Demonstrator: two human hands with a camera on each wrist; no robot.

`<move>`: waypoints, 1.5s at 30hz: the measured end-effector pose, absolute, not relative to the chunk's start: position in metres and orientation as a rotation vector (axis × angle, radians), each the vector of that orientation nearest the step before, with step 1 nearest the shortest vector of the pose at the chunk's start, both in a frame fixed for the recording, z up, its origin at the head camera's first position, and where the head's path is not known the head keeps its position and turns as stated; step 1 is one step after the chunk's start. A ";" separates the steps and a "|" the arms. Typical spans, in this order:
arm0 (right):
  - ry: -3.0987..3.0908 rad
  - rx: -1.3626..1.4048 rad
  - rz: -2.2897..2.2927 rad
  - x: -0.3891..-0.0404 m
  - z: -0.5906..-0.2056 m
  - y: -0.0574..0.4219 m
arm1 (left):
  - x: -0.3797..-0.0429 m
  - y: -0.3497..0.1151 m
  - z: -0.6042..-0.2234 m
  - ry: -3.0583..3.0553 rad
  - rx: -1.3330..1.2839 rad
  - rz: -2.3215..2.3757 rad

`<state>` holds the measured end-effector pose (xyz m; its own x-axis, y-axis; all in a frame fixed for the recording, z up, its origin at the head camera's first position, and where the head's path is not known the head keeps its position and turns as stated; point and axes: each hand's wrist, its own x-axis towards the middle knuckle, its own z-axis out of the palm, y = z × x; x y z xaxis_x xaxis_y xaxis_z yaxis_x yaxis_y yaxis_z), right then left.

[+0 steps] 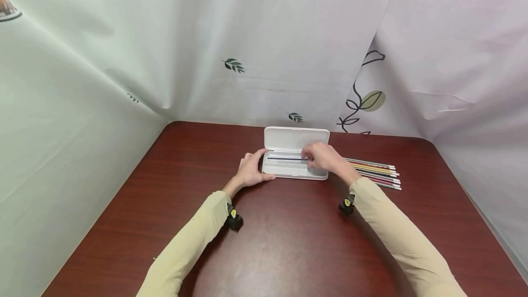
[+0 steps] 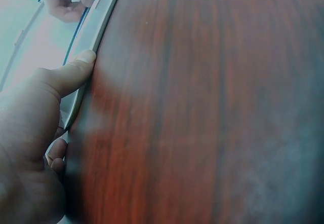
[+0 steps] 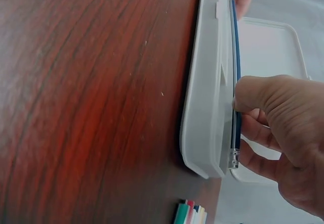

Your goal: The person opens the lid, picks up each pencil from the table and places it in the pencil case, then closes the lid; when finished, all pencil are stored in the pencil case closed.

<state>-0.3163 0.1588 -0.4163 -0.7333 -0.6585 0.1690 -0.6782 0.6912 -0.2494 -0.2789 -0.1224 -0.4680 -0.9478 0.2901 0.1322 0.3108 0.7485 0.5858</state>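
Note:
A white pencil case (image 1: pixel 284 171) lies open on the table, its lid (image 1: pixel 284 138) standing up at the back. My left hand (image 1: pixel 249 171) grips the case's left end, thumb along the front edge and fingers at the far side. In the left wrist view the thumb (image 2: pixel 76 72) presses on the case's rim. Over the case, my right hand (image 1: pixel 323 156) pinches a dark blue pencil (image 3: pixel 236 46) near its eraser end, between thumb and fingers. The pencil runs lengthwise along the case, above its back part in the head view.
Right of the case, several pencils (image 1: pixel 377 173) lie side by side, white erasers pointing right. The dark red wooden table (image 1: pixel 288 237) meets a white patterned cloth (image 1: pixel 264 58) hung behind and at both sides.

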 end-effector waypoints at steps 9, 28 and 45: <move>-2.829 1.177 0.454 -0.318 -0.420 0.152 | -0.280 -0.122 -0.469 -2.899 -0.503 -0.969; -2.726 1.092 0.686 -0.313 -0.408 0.190 | -0.278 -0.121 -0.466 -2.909 -0.495 -0.982; -2.672 0.832 0.638 -0.234 -0.421 0.336 | -0.276 -0.121 -0.466 -2.924 -0.502 -0.979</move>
<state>-0.2339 0.3363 -0.4209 -0.7985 -0.4702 0.3759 -0.5893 0.7379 -0.3289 -0.2756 -0.1205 -0.4658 -0.9482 0.2950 0.1175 0.3063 0.7521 0.5836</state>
